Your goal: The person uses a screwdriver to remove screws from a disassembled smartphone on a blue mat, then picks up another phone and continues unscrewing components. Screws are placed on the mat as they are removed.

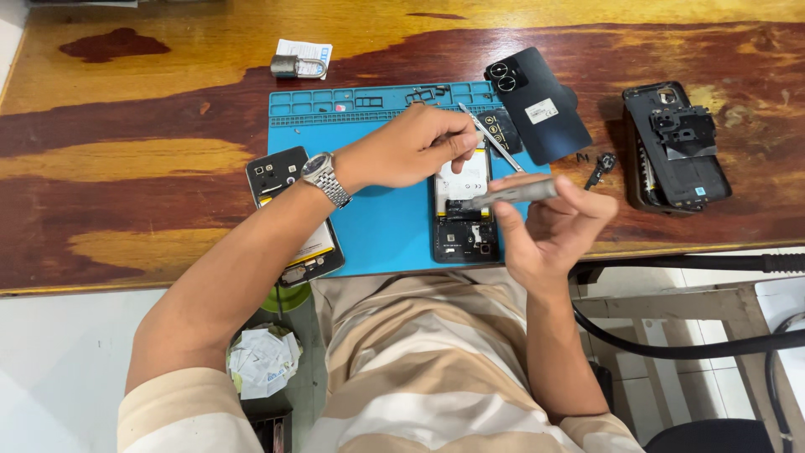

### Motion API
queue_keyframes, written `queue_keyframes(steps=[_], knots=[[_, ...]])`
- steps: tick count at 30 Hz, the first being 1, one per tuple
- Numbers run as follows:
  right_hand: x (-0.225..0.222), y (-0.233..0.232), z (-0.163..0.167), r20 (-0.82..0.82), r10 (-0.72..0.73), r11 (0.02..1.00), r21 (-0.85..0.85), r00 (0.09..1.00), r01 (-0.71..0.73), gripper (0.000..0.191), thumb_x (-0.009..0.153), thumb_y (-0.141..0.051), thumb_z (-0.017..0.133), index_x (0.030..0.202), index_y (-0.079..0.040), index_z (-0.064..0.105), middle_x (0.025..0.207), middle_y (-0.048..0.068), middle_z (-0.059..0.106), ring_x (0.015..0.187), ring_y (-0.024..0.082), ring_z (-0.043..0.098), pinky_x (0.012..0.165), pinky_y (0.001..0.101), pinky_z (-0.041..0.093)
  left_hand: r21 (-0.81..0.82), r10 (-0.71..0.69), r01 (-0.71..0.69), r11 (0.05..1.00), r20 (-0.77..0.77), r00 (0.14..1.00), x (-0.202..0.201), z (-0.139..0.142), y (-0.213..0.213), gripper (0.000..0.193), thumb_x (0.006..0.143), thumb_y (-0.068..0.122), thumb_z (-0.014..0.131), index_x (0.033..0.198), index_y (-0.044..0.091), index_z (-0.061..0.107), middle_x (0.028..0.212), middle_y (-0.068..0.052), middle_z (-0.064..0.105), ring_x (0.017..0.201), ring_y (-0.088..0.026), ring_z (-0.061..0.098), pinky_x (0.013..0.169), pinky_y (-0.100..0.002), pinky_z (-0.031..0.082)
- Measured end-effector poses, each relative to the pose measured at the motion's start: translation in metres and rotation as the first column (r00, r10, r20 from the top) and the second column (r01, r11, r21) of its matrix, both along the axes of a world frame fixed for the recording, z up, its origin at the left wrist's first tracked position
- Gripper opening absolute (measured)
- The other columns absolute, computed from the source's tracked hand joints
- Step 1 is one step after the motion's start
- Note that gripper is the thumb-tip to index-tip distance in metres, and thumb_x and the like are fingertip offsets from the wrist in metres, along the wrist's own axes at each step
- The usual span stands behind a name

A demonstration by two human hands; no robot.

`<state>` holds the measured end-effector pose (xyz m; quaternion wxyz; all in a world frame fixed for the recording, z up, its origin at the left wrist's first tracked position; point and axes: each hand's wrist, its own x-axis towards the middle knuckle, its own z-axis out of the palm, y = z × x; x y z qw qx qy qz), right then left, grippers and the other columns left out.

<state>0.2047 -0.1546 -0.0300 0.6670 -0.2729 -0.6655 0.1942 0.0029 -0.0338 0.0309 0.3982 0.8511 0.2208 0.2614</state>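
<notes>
An opened smartphone lies back-off on the blue repair mat, battery exposed. The left hand pinches metal tweezers above it; the right hand grips a grey screwdriver.

Beige-and-cream striped shirt, short sleeves; silver metal wristwatch, left wrist.
</notes>
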Motion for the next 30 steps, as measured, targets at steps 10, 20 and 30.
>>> queue_keyframes(steps=[10, 20, 30], knots=[[0.0025, 0.0036, -0.0059, -0.141, -0.251, 0.968, -0.014, 0.958, 0.252, 0.046, 0.116, 0.006, 0.065, 0.128, -0.017, 0.028, 0.122, 0.034, 0.07, 0.105, 0.028, 0.075, 0.091, 0.0293, 0.061, -0.022, -0.041, 0.041, 0.999, -0.017, 0.999, -0.0003, -0.0007, -0.0011, 0.034, 0.11, 0.027, 0.048, 0.088, 0.005, 0.06, 0.074, 0.001, 0.07, 0.058, -0.009, 0.056, 0.053, -0.029, 0.044], [0.0015, 0.0039, -0.0038, -0.136, -0.273, 0.962, -0.025, 0.952, 0.272, 0.044, 0.116, 0.005, 0.066, 0.128, -0.016, 0.028, 0.121, 0.035, 0.07, 0.105, 0.028, 0.075, 0.09, 0.0273, 0.06, -0.038, -0.05, 0.049, 0.998, -0.027, 0.998, 0.0009, 0.0004, -0.0037, 0.034, 0.109, 0.028, 0.051, 0.088, 0.005, 0.064, 0.074, 0.002, 0.069, 0.058, -0.009, 0.054, 0.052, -0.03, 0.043], [0.0036, 0.0042, -0.006, -0.159, -0.259, 0.966, -0.023, 0.953, 0.259, 0.044, 0.118, 0.007, 0.065, 0.128, -0.016, 0.028, 0.122, 0.035, 0.069, 0.105, 0.027, 0.075, 0.092, 0.0274, 0.06, -0.073, -0.059, 0.058, 0.996, -0.004, 0.998, 0.0007, -0.0002, -0.0039, 0.034, 0.109, 0.029, 0.049, 0.09, 0.005, 0.062, 0.077, 0.001, 0.07, 0.06, -0.008, 0.06, 0.054, -0.028, 0.047]])
